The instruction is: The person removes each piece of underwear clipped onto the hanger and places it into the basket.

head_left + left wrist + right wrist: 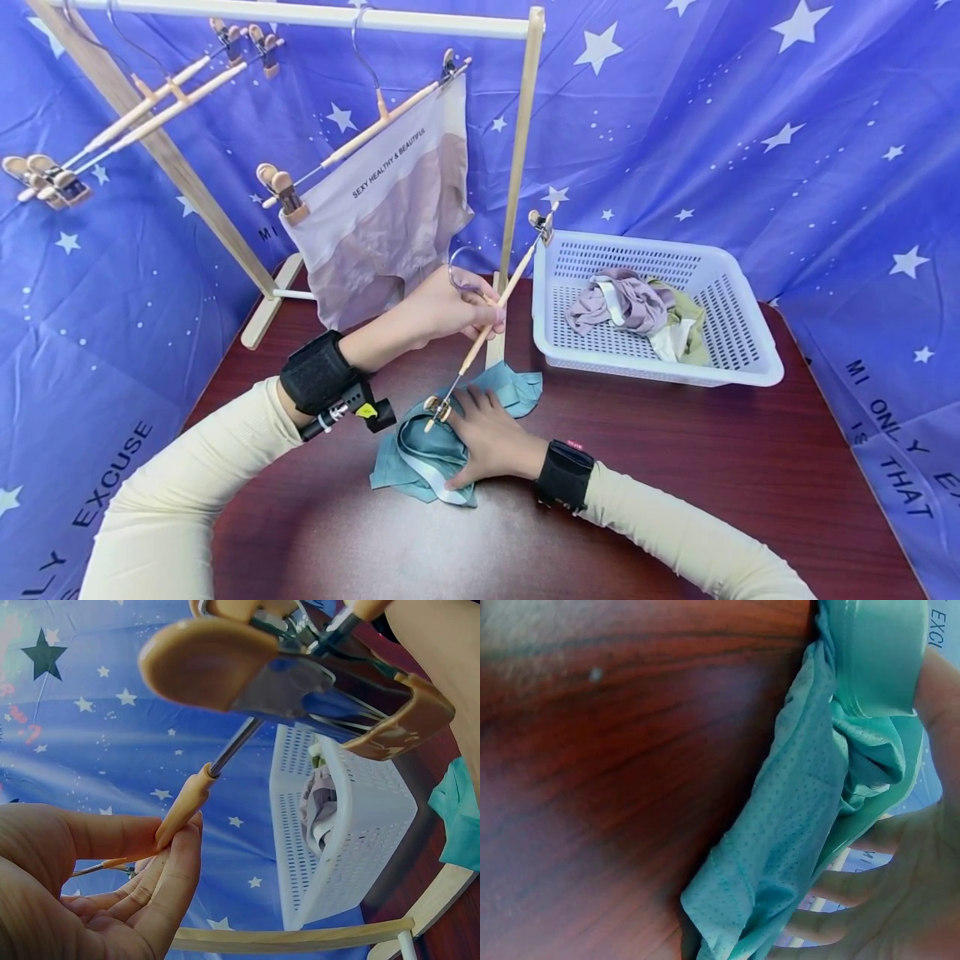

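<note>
My left hand [450, 308] pinches a wooden clip hanger [497, 315] by its middle bar, between thumb and fingers. The hanger slants down, and its lower clip [437, 408] hangs over a crumpled teal pair of briefs [420, 454] on the table. In the left wrist view a hanger clip [300, 686] looms close to the camera. My right hand [491, 435] rests on the briefs with fingers spread, the thumb by the pale waistband. In the right wrist view the fingers [829, 889] reach straight behind the teal cloth, their tips hidden.
A wooden rack [522, 150] stands behind. Light pink briefs [382, 200] hang there from a clip hanger, beside two bare hangers [150, 108] at the left. A white perforated basket [660, 371] at the right holds purple cloth [637, 304] and green cloth [693, 321].
</note>
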`<state>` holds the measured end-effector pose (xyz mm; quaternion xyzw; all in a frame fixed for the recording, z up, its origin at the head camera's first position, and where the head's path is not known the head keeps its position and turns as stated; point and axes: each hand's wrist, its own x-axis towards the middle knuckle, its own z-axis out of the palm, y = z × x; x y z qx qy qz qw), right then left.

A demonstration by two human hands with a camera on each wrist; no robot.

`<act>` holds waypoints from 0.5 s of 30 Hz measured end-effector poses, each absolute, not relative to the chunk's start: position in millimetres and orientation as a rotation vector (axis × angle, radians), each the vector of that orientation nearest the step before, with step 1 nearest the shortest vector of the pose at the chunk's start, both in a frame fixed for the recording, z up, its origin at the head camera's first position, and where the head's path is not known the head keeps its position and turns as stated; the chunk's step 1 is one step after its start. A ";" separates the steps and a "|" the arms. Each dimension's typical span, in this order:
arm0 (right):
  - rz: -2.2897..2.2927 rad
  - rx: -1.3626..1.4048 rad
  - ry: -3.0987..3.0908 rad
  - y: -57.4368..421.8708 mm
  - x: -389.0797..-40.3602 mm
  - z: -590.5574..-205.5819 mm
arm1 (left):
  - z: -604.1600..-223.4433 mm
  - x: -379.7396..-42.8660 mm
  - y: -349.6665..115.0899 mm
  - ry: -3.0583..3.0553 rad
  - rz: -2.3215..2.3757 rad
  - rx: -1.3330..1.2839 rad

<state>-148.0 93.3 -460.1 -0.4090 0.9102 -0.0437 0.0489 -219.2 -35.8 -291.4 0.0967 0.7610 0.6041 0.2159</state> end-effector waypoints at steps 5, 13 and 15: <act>-0.160 -1.226 2.771 92.2 -147.4 -460.0 | -291.2 -218.7 -36.0 2.097 1.691 0.272; -0.145 -1.242 2.771 88.0 -143.5 -457.6 | -292.6 -218.0 -36.4 2.073 1.706 0.269; -0.123 -1.263 2.772 86.8 -142.0 -457.1 | -292.6 -217.9 -36.5 2.077 1.706 0.271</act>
